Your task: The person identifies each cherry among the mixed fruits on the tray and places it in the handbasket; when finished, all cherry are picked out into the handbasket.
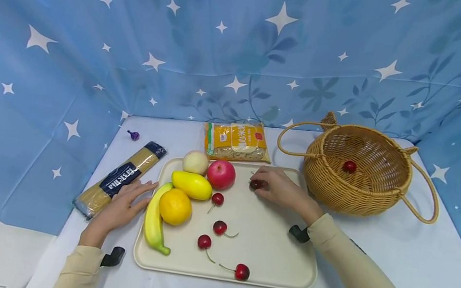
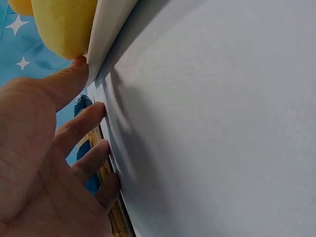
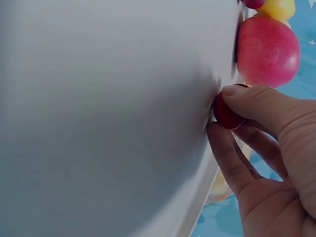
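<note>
At the back right of the cream tray (image 1: 269, 248), my right hand (image 1: 279, 188) pinches a dark red cherry (image 3: 228, 111) between thumb and fingers. My left hand (image 1: 122, 207) lies with fingers spread on the table at the tray's left edge, its thumb touching the rim near the banana (image 1: 153, 219). Several more cherries, such as one near the front (image 1: 242, 272), lie on the tray. Left of them are an orange (image 1: 175, 206), a yellow mango-like fruit (image 1: 191, 186), a pinkish-red apple-like fruit (image 1: 221, 174) and a pale round fruit (image 1: 195, 162).
A wicker basket (image 1: 317, 186) with two loop handles stands right of the tray, one cherry (image 1: 349, 166) inside. Behind the tray lies a yellow food bag (image 1: 237, 141). A pack of spaghetti (image 1: 121, 178) is beside my left hand, with a small purple-wrapped item (image 1: 133, 135) farther back.
</note>
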Demonstrator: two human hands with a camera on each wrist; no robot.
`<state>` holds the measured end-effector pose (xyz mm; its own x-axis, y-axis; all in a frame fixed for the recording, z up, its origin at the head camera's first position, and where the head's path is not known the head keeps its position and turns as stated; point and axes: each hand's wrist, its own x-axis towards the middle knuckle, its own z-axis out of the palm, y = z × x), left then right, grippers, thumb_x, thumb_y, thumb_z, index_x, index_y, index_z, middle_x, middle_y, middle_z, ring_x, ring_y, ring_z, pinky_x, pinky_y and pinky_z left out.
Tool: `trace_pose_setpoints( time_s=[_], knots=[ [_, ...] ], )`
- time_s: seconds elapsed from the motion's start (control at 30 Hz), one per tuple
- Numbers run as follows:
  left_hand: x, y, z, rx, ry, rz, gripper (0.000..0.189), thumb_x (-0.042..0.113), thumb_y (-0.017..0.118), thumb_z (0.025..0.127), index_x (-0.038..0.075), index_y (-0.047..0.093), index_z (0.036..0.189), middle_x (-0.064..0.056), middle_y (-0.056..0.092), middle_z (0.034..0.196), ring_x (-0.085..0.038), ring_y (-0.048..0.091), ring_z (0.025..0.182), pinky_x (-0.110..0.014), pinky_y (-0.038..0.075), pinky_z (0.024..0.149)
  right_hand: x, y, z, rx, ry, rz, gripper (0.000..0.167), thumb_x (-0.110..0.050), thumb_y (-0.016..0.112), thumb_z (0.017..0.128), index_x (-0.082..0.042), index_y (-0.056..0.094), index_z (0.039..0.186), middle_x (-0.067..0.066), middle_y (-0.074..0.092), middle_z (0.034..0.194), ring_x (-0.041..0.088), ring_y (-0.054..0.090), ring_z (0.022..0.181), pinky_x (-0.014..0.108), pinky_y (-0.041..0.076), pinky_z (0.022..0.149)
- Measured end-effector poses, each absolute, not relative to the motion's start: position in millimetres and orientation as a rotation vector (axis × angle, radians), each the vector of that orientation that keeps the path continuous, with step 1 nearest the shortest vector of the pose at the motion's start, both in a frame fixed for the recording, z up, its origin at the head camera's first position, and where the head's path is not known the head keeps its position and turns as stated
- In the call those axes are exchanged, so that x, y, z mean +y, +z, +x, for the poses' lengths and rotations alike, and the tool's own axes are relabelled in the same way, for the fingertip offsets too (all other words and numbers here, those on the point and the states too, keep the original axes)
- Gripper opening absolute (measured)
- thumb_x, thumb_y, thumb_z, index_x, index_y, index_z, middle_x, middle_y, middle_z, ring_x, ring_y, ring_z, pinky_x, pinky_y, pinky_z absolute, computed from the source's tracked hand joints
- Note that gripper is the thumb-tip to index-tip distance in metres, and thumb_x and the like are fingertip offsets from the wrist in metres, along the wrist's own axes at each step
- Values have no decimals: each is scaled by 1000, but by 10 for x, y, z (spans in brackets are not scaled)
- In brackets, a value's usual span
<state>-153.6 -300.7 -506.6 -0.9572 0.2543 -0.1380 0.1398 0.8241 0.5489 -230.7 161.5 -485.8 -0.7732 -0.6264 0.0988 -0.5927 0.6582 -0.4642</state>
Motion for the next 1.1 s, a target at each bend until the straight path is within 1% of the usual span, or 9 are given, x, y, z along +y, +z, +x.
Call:
trace_pose_setpoints(
  time_s=[0.13,0.33,0.53,0.7,0.9,0.97,1.1],
  knots=[
    [-3017,-5076,-1535,2808,807,316,50,35,55,113,24,50,161,-19,44,169,-52,19,163,-83,19,122,1611,-4868,-2288,2798,-765,-1030,28,-6,85,91,-3,79,118,12,76,115,26,73,105,44,61,93],
    [-3027,-5095,-1508,2807,808,311,50,36,54,113,24,49,162,-18,44,170,-52,19,163,-83,17,122,1599,-4894,-2248,2779,-809,-1012,29,-6,84,92,-2,78,120,10,76,112,23,72,101,40,61,88],
    [-3023,-5113,-1501,2810,831,318,50,36,54,113,24,50,162,-19,44,169,-52,19,163,-83,19,122,1593,-4852,-2243,2782,-831,-1022,31,-6,84,92,-1,77,122,12,75,114,23,72,101,40,63,88],
    [-3015,-5112,-1501,2810,838,312,50,36,54,113,25,49,162,-18,43,170,-50,18,163,-84,16,122,1571,-4719,-2232,2762,-878,-1074,33,-5,83,92,-2,76,124,13,75,118,23,75,102,39,65,88],
    [-2995,-5110,-1504,2811,850,305,49,35,55,113,25,50,161,-18,42,171,-50,17,164,-83,14,121,1537,-4496,-2196,2763,-924,-1115,36,-4,84,92,-1,75,126,13,76,120,25,78,103,42,66,87],
    [-2992,-5103,-1506,2809,858,298,49,34,55,113,25,50,161,-17,42,171,-49,17,164,-83,13,120,1538,-4427,-2184,2781,-898,-1106,36,-7,84,92,-4,76,127,11,75,119,24,78,102,43,67,86],
    [-2996,-5087,-1502,2810,860,295,49,34,55,113,25,50,161,-17,41,171,-49,17,164,-82,14,120,1551,-4300,-2163,2771,-912,-1089,37,-9,84,93,-8,76,129,9,76,122,23,77,105,44,66,87]
  ],
)
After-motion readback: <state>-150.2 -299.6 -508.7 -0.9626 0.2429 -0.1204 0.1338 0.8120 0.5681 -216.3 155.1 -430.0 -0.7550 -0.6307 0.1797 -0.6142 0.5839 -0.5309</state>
